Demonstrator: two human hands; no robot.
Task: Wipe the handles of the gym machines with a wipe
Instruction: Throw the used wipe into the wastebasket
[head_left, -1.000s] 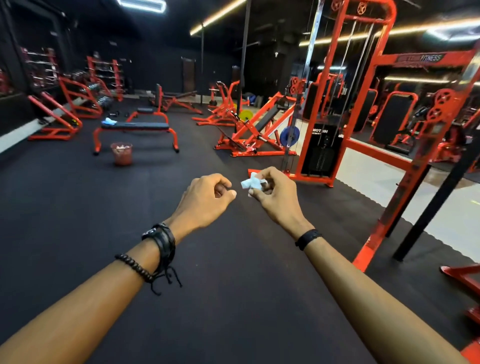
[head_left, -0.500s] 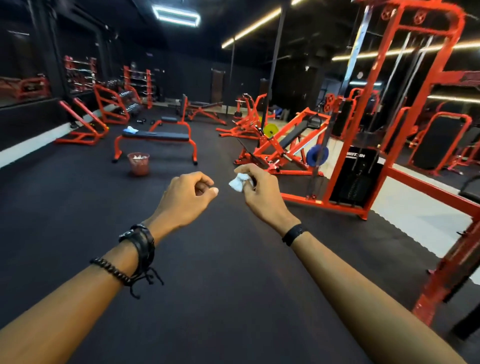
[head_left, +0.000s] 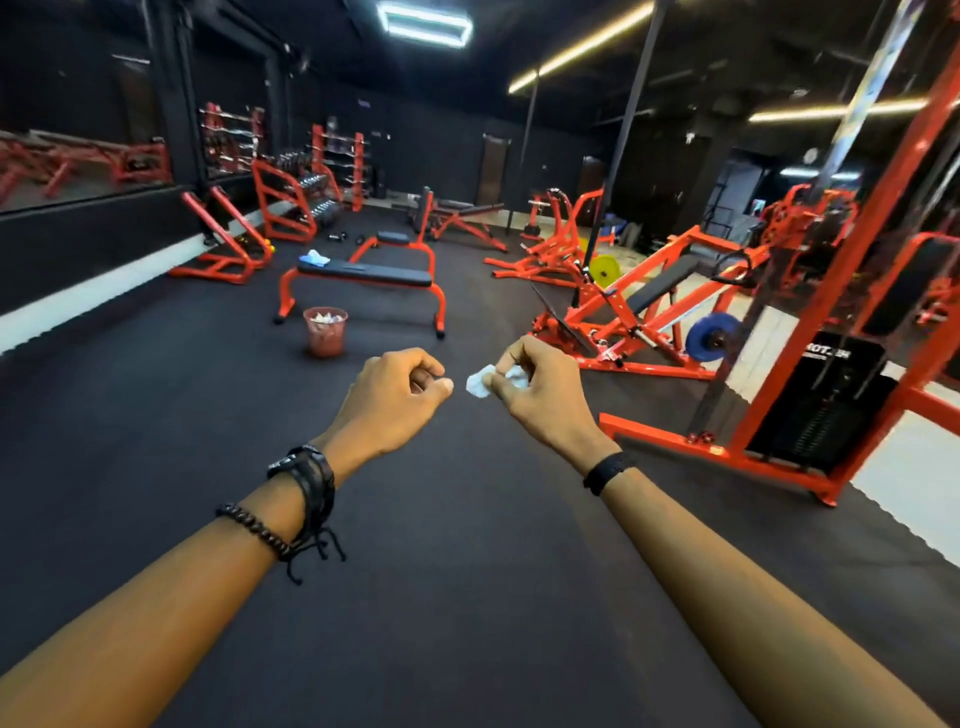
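Observation:
Both arms reach out over the black rubber floor. My right hand (head_left: 535, 387) pinches a small crumpled white wipe (head_left: 480, 383) between thumb and fingers. My left hand (head_left: 397, 392) is beside it, a short gap away, with fingers curled and nothing in them. Red gym machines stand ahead: a cable machine (head_left: 826, 322) at the right with a black weight stack, and a plate-loaded machine (head_left: 623, 317) with a blue plate. Neither hand touches any machine.
A red mesh bin (head_left: 325, 331) holding crumpled wipes stands on the floor ahead. Behind it is a flat bench (head_left: 363, 275) with a pale blue cloth (head_left: 313, 257) on its left end. Dumbbell racks line the left wall.
The view has swung left, so the cable machine slid to the right and the bin and bench came nearer the centre. The hands keep their poses, the wipe still in the right one.

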